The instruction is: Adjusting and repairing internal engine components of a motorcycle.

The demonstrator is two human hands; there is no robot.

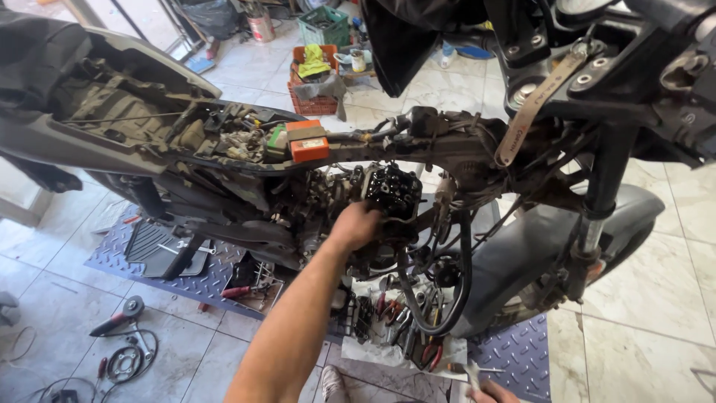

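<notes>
A stripped motorcycle frame (447, 145) stands on a blue checker-plate lift (514, 351). My left hand (356, 224) reaches up into the middle of the bike, its fingers curled around the lower left side of the black finned cylinder head (394, 190). Only the top of my right hand (494, 392) shows at the bottom edge, next to a small metal tool (473, 373); whether it grips that tool is hidden. Black hoses (461, 261) loop down just right of my left hand.
Pliers and screwdrivers lie in a pile on a cloth (395, 328) under the engine. An orange box (309, 145) sits on the frame. An angle grinder (119, 317) and cables lie on the tiled floor at left. Crates (317, 78) stand behind. The front fork (597, 209) rises at right.
</notes>
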